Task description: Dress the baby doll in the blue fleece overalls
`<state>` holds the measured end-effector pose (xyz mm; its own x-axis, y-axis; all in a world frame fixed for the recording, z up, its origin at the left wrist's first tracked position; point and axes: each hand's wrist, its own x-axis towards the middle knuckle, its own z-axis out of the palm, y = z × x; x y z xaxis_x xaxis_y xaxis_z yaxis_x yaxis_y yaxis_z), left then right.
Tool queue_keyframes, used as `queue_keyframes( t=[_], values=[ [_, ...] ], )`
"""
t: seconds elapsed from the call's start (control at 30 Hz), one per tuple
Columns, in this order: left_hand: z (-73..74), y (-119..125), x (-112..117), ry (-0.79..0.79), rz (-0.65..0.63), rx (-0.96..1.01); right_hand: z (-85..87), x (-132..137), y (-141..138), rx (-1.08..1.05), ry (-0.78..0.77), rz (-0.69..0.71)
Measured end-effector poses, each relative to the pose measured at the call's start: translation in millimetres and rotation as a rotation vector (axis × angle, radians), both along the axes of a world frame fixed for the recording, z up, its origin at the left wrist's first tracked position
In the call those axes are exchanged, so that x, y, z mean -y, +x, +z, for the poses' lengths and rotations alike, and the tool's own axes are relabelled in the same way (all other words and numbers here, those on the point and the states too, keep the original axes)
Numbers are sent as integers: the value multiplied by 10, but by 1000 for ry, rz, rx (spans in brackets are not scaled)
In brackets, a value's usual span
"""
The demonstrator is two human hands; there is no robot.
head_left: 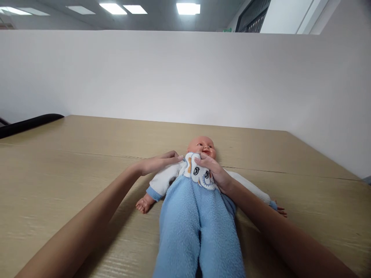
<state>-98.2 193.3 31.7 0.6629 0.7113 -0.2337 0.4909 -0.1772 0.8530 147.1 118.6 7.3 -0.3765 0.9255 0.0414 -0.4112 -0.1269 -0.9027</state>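
One tan table (pixel 87 162), one doll (pixel 197 193) face-up; left hand (pixel 158 164) touching shoulder (pixel 180 167), grip unclear; right hand (pixel 215 170) pinching outfit (pixel 184 216).

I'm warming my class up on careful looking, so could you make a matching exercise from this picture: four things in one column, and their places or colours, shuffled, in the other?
Column one
1. Left hand
2. Right hand
3. Trouser legs
4. Tabletop

Column two
A. Tan, under the doll
B. Beside the two-eyed cartoon face
C. Fluffy and light blue
D. At the top of the white sleeve nearer the picture's left edge

Right pairs: 1-D; 2-B; 3-C; 4-A
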Motion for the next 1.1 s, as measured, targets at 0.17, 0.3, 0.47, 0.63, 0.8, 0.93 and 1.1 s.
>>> queue_keyframes(
  t=[0.17,0.3,0.47,0.63,0.8,0.93,1.1],
  values=[
    [23,-4,37,72,-58,-86,2,-2,-3,46,6,-6],
    [41,-5,48,86,-154,-62,85,-11,-17,136,5,-18],
    [34,-58,5,106,-184,-132,372,43,97,539,84,-59],
    [-32,-271,-78,141,-221,-232,545,95,279,1178,339,-122],
    [-23,-454,-88,136,-233,-298,486,68,322,1269,315,-61],
    [17,-570,-102,121,-197,-313,423,53,333,1281,352,-110],
    [50,-673,-122,112,-167,-378,404,63,319,1309,402,-156]
  ],
)
